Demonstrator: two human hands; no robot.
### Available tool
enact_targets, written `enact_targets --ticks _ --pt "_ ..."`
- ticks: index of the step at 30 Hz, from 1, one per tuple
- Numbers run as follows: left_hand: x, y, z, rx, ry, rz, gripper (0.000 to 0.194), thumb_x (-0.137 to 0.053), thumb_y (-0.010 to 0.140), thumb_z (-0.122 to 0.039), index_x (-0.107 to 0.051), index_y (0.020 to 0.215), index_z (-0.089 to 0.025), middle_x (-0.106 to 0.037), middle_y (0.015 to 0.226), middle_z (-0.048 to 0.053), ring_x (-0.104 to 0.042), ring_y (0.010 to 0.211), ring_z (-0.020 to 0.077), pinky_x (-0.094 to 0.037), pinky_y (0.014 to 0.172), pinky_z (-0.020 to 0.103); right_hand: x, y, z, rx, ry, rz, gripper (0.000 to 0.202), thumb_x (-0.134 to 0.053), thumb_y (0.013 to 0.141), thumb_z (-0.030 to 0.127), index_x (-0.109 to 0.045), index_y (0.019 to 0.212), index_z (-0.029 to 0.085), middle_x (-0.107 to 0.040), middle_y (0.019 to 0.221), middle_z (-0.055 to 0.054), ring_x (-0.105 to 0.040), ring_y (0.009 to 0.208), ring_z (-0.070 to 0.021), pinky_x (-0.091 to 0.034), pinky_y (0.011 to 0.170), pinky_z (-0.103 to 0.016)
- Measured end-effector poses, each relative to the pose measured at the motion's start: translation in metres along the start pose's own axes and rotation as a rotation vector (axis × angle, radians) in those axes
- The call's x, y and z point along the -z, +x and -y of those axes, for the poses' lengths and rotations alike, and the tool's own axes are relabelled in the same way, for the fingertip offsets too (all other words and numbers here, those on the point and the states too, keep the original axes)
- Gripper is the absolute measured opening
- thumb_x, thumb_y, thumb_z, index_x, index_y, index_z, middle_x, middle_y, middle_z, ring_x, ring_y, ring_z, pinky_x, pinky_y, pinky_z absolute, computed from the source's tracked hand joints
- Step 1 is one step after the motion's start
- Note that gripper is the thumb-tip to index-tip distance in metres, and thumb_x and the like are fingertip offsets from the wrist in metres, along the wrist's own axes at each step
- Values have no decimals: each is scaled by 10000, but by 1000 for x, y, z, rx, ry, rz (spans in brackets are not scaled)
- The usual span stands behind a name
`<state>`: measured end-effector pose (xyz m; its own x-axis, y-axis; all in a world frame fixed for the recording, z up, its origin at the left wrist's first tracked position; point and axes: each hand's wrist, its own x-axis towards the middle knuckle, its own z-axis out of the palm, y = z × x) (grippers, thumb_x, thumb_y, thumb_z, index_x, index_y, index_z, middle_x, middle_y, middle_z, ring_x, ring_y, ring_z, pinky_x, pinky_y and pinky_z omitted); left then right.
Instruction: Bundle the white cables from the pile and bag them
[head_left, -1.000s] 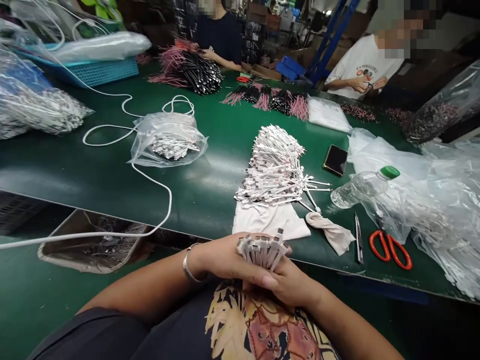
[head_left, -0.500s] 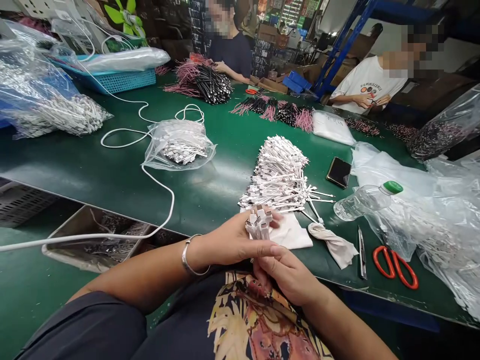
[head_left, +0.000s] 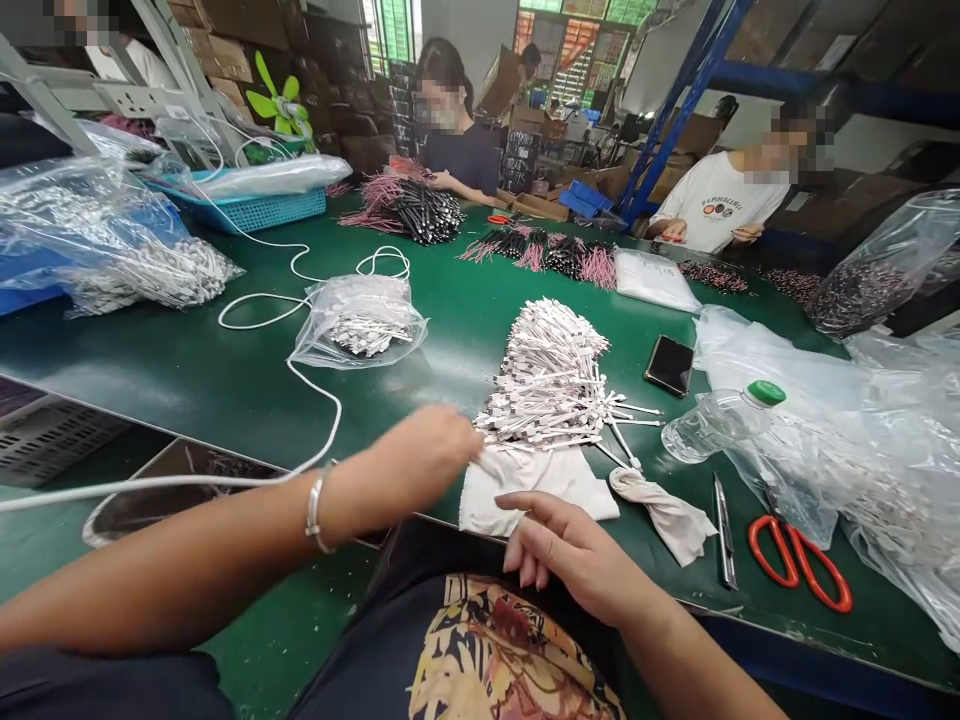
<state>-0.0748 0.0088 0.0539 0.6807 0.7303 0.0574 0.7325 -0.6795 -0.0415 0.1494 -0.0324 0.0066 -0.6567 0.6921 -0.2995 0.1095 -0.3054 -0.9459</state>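
Slim cables (head_left: 551,370) are heaped by wrinkled cloth (head_left: 532,492). Now parted, the right hand (head_left: 574,555) is half-spread, the left hand (head_left: 427,452) too blurred to tell.

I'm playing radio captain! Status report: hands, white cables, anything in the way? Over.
Left hand blurred, grip unclear. Right hand loosely open, nothing seen inside. White cables heaped; cloth between them and right hand.

Cable pile (head_left: 551,375) is on the table (head_left: 450,330), cloth (head_left: 577,485) in front of it. Phone (head_left: 670,366) and bottle (head_left: 709,428) sit right of it, bagged cables (head_left: 367,332) off left.
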Motion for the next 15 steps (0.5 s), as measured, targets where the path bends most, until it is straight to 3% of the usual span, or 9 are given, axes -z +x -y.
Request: enact_targets --ticks 2,4,9,12,15 --pt "5 -2 36 251 120 -16 231 -359 864 -103 -588 859 -137 -623 789 98 -541 730 216 -407 685 344 4 -2 -6 10 67 -33 436 -529 863 499 -549 1131 156 -621 750 -20 -518 572 -74 -410 567 -212" --pt "8 -6 72 485 240 80 258 -330 883 -106 -586 909 -121 -629 838 117 -566 807 225 -404 720 345 7 -6 -12 5 82 -46 422 -540 857 496 -590 1085 145 -620 740 -25 -518 581 -74 -414 582 -215" --pt "3 -17 136 677 258 203 261 -352 906 -104 -577 1013 -23 -641 913 177 -609 856 241 -454 727 380 6 -14 -23 -25 84 -50 425 -556 839 513 -627 1031 140 -624 738 -29 -522 595 -83 -429 608 -230" --pt "-6 -21 155 770 227 290 286 -511 899 -292 -559 1126 -126 -597 1103 96 -599 942 188 -502 810 390 5 -18 -25 -38 84 -71 429 -554 835 523 -633 1025 147 -624 735 -30 -524 604 -93 -429 610 -234" --pt "-12 -22 166 783 192 311 323 -535 887 -306 -541 1175 -160 -559 1190 88 -584 999 191 -496 853 402 5 -21 -25 -49 69 -86 418 -553 836 521 -636 1006 147 -622 726 -30 -519 611 -96 -423 611 -233"
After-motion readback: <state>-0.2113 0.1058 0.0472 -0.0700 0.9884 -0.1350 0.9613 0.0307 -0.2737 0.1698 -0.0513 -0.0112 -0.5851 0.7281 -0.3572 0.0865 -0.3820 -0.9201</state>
